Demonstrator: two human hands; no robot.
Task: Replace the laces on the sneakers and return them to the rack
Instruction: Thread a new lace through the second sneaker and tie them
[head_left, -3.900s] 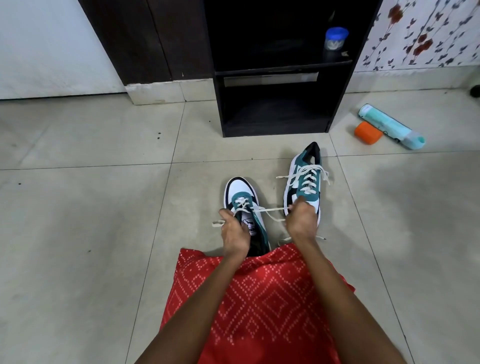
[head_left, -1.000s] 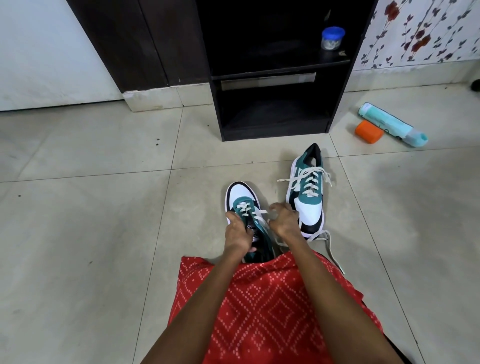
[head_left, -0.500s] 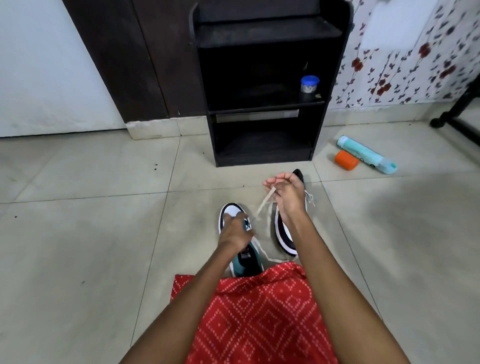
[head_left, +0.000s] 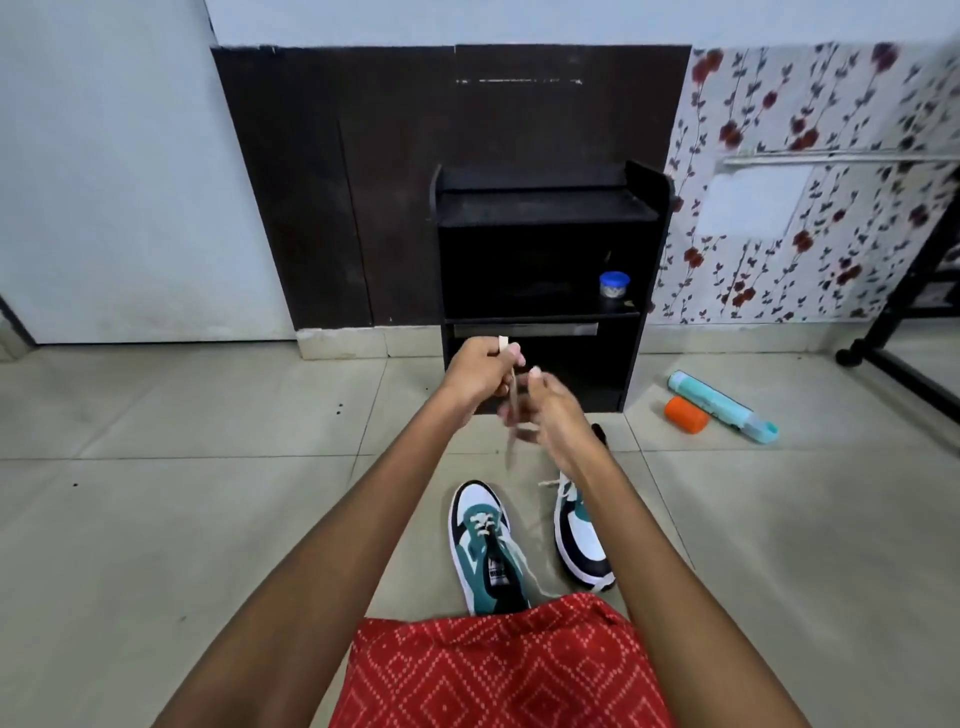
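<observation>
Both arms are up in front of the black rack (head_left: 545, 208). Left grip (head_left: 480, 374) pinches a pale lace (head_left: 512, 387) near one end btwn thumb & fingertips, w/ the tip poking up above the knuckles. The lace drops down to the right grip (head_left: 558, 410), whose fingers curl round it lower down. Motion blur there, so can't tell the exact hold. The lace's tail hangs below both, off the floor (head_left: 156, 519).

Left sneaker (head_left: 485, 545) sits on the floor just ahead of the red patterned cloth (head_left: 509, 670), toe toward the rack. Only its front eyelets are laced, w/ a loose strand (head_left: 523, 558) trailing along its right side. Right sneaker (head_left: 579, 540) is just beside it, toe toward the person, partly hidden by the right forearm.

On the rack's mid shelf, right end: small jar w/ blue lid (head_left: 614, 285). On the floor right of the rack: a teal bottle (head_left: 722, 405) lying down, w/ an orange cap (head_left: 687, 414) just beside it.
</observation>
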